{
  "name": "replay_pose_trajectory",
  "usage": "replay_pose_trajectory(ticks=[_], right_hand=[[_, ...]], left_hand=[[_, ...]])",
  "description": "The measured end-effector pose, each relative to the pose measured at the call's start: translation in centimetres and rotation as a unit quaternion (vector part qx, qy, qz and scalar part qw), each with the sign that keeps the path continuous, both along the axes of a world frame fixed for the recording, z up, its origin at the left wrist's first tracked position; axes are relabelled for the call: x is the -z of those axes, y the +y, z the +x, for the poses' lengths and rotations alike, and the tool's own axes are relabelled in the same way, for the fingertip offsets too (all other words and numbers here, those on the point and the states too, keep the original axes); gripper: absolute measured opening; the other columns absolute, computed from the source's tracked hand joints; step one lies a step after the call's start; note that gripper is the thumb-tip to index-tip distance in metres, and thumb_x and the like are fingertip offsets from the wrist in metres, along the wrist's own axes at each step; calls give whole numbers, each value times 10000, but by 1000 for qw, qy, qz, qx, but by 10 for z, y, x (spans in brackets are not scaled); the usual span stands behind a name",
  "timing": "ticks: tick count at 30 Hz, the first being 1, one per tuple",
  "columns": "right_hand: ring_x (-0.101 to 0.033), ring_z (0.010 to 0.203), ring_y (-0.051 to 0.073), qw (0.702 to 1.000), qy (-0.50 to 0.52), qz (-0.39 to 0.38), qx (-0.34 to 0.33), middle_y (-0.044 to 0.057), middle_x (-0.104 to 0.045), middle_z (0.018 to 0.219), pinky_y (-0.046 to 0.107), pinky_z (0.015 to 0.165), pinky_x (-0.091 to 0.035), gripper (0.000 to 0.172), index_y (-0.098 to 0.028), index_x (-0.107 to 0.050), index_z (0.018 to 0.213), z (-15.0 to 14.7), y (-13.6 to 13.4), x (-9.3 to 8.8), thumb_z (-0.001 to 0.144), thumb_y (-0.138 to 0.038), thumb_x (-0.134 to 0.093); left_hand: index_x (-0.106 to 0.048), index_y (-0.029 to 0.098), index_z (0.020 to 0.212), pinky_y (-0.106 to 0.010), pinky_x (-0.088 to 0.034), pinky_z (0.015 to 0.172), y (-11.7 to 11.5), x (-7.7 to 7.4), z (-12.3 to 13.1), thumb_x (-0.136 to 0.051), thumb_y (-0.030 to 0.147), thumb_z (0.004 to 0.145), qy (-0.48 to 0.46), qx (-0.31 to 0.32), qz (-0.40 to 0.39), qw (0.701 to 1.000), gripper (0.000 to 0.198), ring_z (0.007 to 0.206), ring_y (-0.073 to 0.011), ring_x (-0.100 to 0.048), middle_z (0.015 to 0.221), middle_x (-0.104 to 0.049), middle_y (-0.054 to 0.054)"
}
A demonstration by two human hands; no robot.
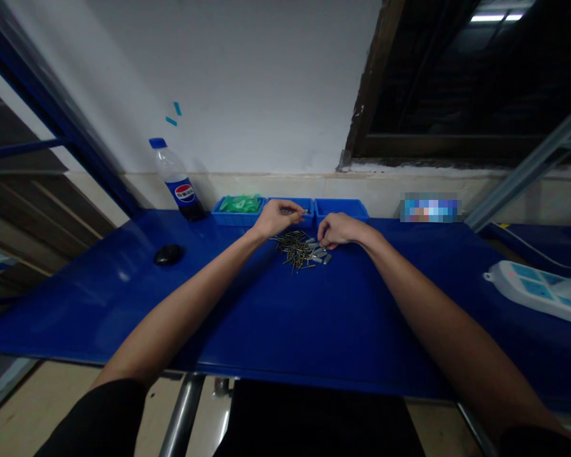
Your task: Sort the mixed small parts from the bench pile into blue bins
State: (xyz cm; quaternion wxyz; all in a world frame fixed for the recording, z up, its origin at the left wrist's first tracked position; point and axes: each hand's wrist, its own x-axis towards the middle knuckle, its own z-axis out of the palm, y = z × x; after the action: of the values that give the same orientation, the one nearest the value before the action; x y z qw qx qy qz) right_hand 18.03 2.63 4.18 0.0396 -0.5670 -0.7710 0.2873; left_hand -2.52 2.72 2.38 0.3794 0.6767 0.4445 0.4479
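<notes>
A heap of small dark pins or screws [295, 249] lies on the blue table [285, 317] with a few small grey metal pieces [321, 254] beside it. My left hand [278, 218] hovers over the middle blue bin [307, 212], fingers pinched on something small I cannot make out. My right hand [339, 230] rests curled on the table at the right of the heap, its fingertips on the grey pieces.
Three blue bins stand along the wall: the left one [238, 209] holds green parts, the right one [341, 207] looks dark inside. A cola bottle [177, 181] and a black mouse-like object [168, 254] sit at the left. A white power strip [535, 289] lies at the right.
</notes>
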Motion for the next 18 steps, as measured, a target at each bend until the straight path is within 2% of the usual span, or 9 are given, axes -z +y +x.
replay_pose_trajectory(ticks=[5, 13, 15, 18], right_hand=[[-719, 619, 174, 998, -59, 26, -5, 23, -713, 605, 193, 487, -497, 149, -160, -786, 805, -3, -4, -4, 687, -71, -762], [-712, 661, 171, 1000, -10, 2, 0, 22, -732, 657, 217, 564, -528, 150, -170, -793, 764, 8, 0, -12, 677, -59, -745], [-709, 668, 170, 999, 32, -11, 1, 26, -729, 660, 236, 607, -553, 131, -168, -783, 774, 11, 1, -15, 684, -73, -772], [-705, 686, 165, 987, 156, -38, 9, 36, -729, 683, 284, 698, -602, 84, -170, -775, 803, 13, 0, -20, 733, -135, -806]], left_hand=[[-775, 111, 921, -356, -621, 823, 0, 0, 0, -708, 186, 825, 8, 3, 7, 1000, 140, 826, -195, -760, 989, -789, -128], [-774, 118, 924, -348, -612, 814, -1, -1, 0, -699, 188, 838, 16, 13, 6, 1000, 134, 819, -188, -756, 972, -789, -124], [-774, 122, 918, -347, -609, 814, -2, -2, 0, -701, 196, 842, 17, 17, 4, 1000, 129, 826, -190, -756, 985, -788, -126], [-775, 128, 921, -346, -605, 800, -4, -3, 1, -694, 195, 846, 21, 28, -1, 999, 129, 823, -189, -753, 1011, -785, -126]])
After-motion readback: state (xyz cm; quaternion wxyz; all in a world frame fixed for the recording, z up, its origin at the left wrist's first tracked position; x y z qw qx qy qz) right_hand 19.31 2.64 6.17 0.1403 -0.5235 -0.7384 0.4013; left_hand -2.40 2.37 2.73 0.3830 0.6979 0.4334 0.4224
